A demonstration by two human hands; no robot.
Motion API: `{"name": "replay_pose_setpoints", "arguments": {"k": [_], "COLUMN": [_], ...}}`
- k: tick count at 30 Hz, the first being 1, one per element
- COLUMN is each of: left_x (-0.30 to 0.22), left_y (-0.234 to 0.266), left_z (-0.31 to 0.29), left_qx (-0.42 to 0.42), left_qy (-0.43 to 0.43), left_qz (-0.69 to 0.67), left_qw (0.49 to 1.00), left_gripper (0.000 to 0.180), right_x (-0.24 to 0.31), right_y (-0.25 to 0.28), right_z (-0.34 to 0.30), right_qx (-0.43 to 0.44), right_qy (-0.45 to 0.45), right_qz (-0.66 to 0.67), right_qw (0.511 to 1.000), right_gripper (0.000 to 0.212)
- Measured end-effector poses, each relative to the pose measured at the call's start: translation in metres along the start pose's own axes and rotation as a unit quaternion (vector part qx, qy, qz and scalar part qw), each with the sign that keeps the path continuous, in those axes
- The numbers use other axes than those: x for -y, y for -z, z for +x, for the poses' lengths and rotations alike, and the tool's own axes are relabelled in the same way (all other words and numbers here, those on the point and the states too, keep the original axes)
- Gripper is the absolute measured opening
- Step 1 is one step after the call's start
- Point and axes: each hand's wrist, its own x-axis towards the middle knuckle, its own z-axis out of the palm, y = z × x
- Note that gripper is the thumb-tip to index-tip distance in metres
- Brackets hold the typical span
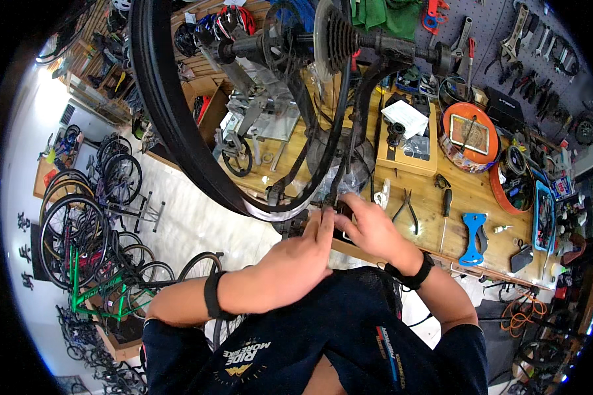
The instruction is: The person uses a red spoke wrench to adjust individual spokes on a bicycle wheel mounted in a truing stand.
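A bicycle wheel [159, 99] with a black rim stands upright in a dark metal wheel truing stand [362, 99], its stepped cassette [336, 43] on the hub at the top. Both my hands meet low on the stand, just right of the wheel's lower edge. My left hand [295, 263] reaches across with its fingers pressed together against a small dark part there. From the other side, my right hand [372, 230] curls its thumb and forefinger around the same spot. Whatever lies between the fingertips of either hand is hidden.
On the wooden workbench [402, 187] lie pliers [408, 212], a screwdriver [447, 204], a blue tool [473, 240] and an orange round tray [469, 161]. Wrenches [514, 36] hang on the pegboard at far right. Bicycles [79, 243] crowd the left side.
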Motion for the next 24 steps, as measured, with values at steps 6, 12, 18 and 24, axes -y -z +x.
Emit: {"name": "replay_pose_setpoints", "arguments": {"k": [6,12,18,24], "left_x": [0.005,-0.009,-0.009,-0.001], "left_y": [0.001,0.018,0.019,0.015], "left_z": [0.014,-0.003,0.011,0.012], "left_qx": [-0.002,0.052,0.104,0.0], "left_qy": [0.002,-0.005,0.036,-0.008], "left_qz": [0.029,0.009,0.016,0.029], "left_qw": [1.0,0.999,0.994,1.0], "left_gripper": [0.09,0.095,0.097,0.097], "right_x": [0.009,-0.003,-0.002,0.007], "right_y": [0.004,0.003,0.001,-0.001], "right_z": [0.0,0.004,0.008,0.007], "right_qx": [-0.001,0.01,-0.004,-0.011], "right_qy": [-0.06,-0.037,-0.039,-0.11], "right_qz": [0.041,-0.027,0.005,0.101], "right_qw": [0.997,0.999,0.999,0.989], "right_gripper": [0.027,0.032,0.034,0.031]}}
